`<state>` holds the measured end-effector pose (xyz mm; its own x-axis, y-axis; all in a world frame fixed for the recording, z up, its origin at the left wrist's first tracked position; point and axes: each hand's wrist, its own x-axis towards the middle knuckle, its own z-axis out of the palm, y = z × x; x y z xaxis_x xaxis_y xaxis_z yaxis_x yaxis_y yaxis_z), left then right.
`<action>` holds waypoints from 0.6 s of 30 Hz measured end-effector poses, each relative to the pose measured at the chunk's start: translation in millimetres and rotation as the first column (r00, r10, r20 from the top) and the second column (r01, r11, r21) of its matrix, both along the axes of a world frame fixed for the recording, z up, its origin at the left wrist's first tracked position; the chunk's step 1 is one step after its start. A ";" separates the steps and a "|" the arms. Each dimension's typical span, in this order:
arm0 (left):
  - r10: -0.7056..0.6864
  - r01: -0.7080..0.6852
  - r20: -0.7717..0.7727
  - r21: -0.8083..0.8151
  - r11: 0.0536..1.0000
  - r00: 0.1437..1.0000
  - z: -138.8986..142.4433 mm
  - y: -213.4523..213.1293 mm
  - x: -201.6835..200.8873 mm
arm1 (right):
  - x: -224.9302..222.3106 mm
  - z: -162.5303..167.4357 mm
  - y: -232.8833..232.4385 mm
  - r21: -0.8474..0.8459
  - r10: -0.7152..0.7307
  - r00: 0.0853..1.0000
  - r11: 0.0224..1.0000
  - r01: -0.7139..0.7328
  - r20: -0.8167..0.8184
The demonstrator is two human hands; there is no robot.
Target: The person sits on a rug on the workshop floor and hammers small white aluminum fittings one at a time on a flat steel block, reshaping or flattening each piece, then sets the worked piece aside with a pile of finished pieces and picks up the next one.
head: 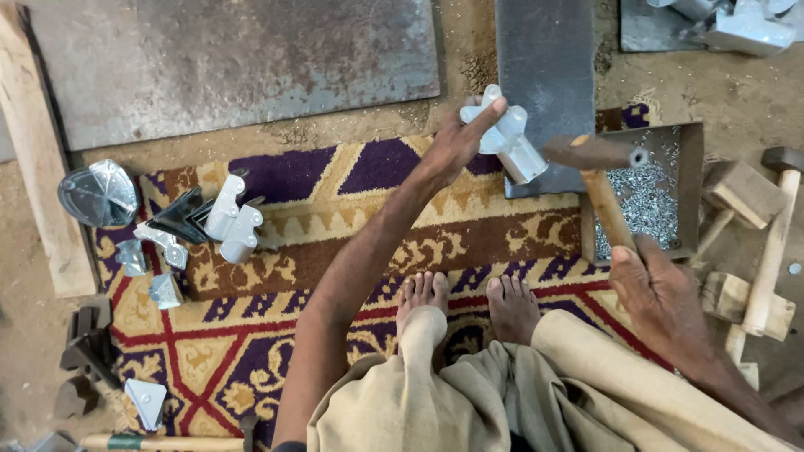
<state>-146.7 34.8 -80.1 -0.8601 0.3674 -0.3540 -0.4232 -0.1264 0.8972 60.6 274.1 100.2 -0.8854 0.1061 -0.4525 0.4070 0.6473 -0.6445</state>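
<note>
Gripping a small folded sheet-metal piece (505, 138), the left hand (456, 142) is reaching forward over the patterned rug (335, 201), its fingers closed around the part with the forefinger lying stretched along the top, and it is pressing the piece down on the near end of a dark steel block (544, 59) that is lying on the sandy floor. Going from the left edge, a wooden plank (38, 167) is running along the rug's side, a domed shiny metal shape (98, 194) is sitting at the rug's corner, and a small heap of similar bent metal parts (219, 219) is lying beside it, with a large rusty metal sheet (234, 59) spread behind them. Two bare feet (469, 305) are resting on the rug between the arms. Further right, the right hand (662, 297) is wrapping tightly around the wooden handle of a hammer (599, 172), holding its head raised just beside the metal piece, not touching it. Behind the hammer, a shallow metal tray (691, 167) is holding a bed of small silvery bits, and wooden mallets (766, 243) are lying at the far right.
</note>
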 end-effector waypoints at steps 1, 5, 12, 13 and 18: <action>-0.027 0.027 0.004 -0.023 0.999 1.000 1.5 -1.9 -0.7 | 0.6 -2.3 1.1 0.062 0.037 0.997 0.997 -0.041 0.063; -0.028 0.027 -0.034 -0.023 0.999 0.999 4.0 -3.9 0.4 | 3.1 -23.6 2.8 -0.075 0.052 0.998 0.996 -0.054 -0.030; 0.039 -0.099 0.164 0.372 0.923 0.986 26.2 -26.4 18.3 | -4.7 -82.3 -9.6 -0.429 -0.247 0.900 0.812 0.394 0.360; 0.028 -0.112 0.168 0.518 0.848 0.985 32.8 -32.7 19.9 | -8.4 -89.0 -10.4 -0.407 -0.248 0.892 0.821 0.400 0.377; 0.078 -0.094 0.054 0.457 0.885 0.995 59.7 -46.0 22.0 | -21.2 -110.1 2.0 -0.430 -0.184 0.936 0.850 0.305 0.300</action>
<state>-124.7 -11.3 -20.5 -0.8864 0.4206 -0.1933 -0.4205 -0.5573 0.7160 39.4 276.1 -10.0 -0.7166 0.0297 -0.6969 0.6919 0.1566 -0.7048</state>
